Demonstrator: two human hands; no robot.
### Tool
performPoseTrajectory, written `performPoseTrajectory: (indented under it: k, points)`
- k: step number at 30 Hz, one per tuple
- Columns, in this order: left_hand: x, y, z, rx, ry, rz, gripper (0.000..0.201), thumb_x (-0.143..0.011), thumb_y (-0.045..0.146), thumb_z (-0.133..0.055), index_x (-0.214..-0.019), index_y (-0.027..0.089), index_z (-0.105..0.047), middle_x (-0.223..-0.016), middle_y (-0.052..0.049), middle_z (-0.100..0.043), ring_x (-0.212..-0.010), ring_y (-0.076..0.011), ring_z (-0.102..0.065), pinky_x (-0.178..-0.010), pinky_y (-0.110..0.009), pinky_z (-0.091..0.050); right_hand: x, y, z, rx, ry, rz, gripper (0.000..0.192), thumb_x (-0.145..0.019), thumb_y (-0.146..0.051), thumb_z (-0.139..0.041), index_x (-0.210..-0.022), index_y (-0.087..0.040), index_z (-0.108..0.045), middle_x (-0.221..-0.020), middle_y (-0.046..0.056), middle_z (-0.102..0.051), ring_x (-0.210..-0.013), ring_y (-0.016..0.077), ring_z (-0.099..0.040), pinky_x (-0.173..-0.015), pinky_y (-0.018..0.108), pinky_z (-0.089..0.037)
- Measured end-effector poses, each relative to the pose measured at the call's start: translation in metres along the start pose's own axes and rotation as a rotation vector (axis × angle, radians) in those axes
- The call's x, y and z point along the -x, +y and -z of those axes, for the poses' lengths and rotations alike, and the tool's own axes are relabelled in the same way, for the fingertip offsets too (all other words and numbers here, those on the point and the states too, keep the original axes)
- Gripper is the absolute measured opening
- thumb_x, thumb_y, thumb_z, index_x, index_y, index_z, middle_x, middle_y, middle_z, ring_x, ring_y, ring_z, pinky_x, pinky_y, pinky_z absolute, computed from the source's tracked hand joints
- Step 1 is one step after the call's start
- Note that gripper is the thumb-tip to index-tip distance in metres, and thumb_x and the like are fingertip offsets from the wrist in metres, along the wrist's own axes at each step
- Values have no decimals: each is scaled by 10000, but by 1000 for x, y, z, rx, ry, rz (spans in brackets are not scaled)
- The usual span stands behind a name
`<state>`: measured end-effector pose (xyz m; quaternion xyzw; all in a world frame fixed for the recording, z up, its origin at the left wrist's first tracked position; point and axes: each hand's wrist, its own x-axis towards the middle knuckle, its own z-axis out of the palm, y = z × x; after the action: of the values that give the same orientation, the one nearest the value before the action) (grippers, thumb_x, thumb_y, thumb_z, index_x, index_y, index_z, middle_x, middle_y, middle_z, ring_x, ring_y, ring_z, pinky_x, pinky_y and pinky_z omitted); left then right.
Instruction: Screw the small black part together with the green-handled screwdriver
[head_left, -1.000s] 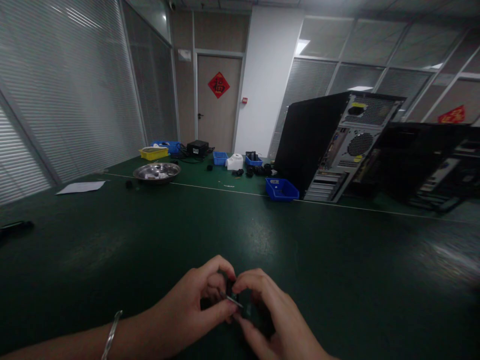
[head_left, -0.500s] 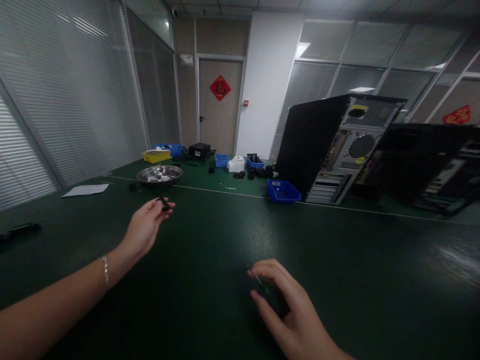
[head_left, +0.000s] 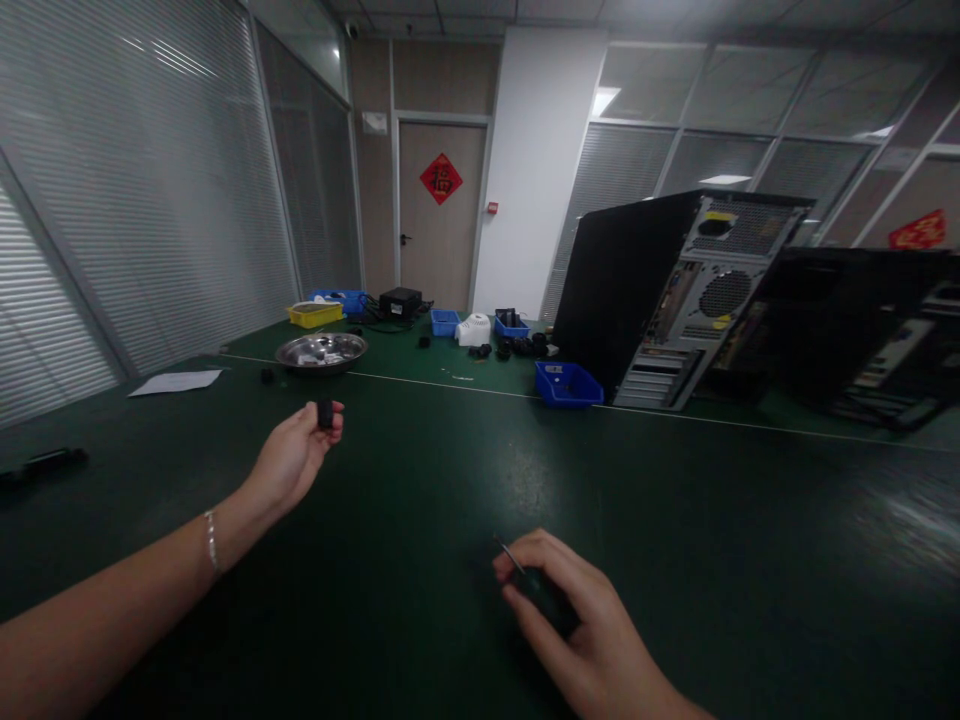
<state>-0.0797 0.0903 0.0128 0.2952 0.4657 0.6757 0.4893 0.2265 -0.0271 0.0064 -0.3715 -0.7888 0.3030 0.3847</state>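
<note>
Raised over the left part of the green table [head_left: 420,480], my left hand [head_left: 292,455] is closed on a small black part [head_left: 325,414], pinched between thumb and fingers. What kind of part it is I cannot make out. Nearer to me, my right hand [head_left: 570,610] wraps round a screwdriver [head_left: 541,592] with a dark green handle. Its thin metal shaft sticks out past the fingers, pointing up and left. Much of the handle is hidden in the palm. The two hands are well apart.
Beyond my left hand stands a shiny metal bowl [head_left: 322,353] with small pieces in it, near a white paper sheet [head_left: 176,382]. A blue bin [head_left: 568,385] sits before a black computer tower [head_left: 637,290]. Several small black parts [head_left: 517,347] and a white housing [head_left: 474,330] lie at the back.
In my left hand the small black part has turned and now stands more upright. My right hand's fingers have drawn closer round the screwdriver, and its handle shows more.
</note>
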Motion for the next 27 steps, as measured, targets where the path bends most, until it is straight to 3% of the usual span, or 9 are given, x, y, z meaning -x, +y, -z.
performPoseTrajectory:
  k: [4,7,11,16,22,27]
  points:
    - [40,-15,-19,-155,-331,222,213,-903,252,-576,-943,83,-701,-654,-28,-596,-573,-142,-506,-531,-239,-397,4,3,-1,39,5,-25,260,-890,-105,-552,-1108,-246,-570,-1019,53,-643,-938,208,-632,-822,305,-513]
    - [72,-21,-31,-424,-720,270,352,-940,411,-476,-1070,146,-667,-650,29,-515,-568,-122,-413,-544,-231,-327,5,3,-2,49,-15,-18,416,-883,-109,-557,-1258,-272,-483,-1110,65,-613,-993,216,-615,-849,319,-511]
    - [106,-12,-41,-601,-964,239,443,-954,479,-384,-1047,169,-687,-682,30,-456,-643,-142,-396,-639,-263,-336,1,-2,-1,-32,-103,62,440,-894,-50,-492,-1273,-273,-484,-1096,62,-610,-981,196,-613,-858,308,-515]
    - [120,-4,-43,-624,-992,254,464,-923,547,-408,-1088,192,-657,-714,25,-450,-684,-159,-415,-701,-280,-381,-1,-6,0,-65,-140,114,392,-885,-34,-495,-1209,-244,-561,-1075,83,-622,-975,208,-617,-849,315,-518]
    - [112,-18,-39,-572,-951,148,376,-947,464,-410,-1007,174,-644,-685,30,-479,-627,-139,-436,-605,-251,-361,0,-5,0,-39,-112,61,382,-888,-51,-501,-1216,-241,-555,-1057,74,-632,-947,205,-623,-835,311,-513]
    - [108,-23,-40,-539,-896,114,358,-940,434,-434,-1007,155,-649,-676,22,-526,-602,-136,-487,-585,-257,-378,0,-6,1,-44,-70,109,393,-878,-38,-503,-1205,-248,-562,-1047,70,-627,-948,197,-617,-822,303,-512]
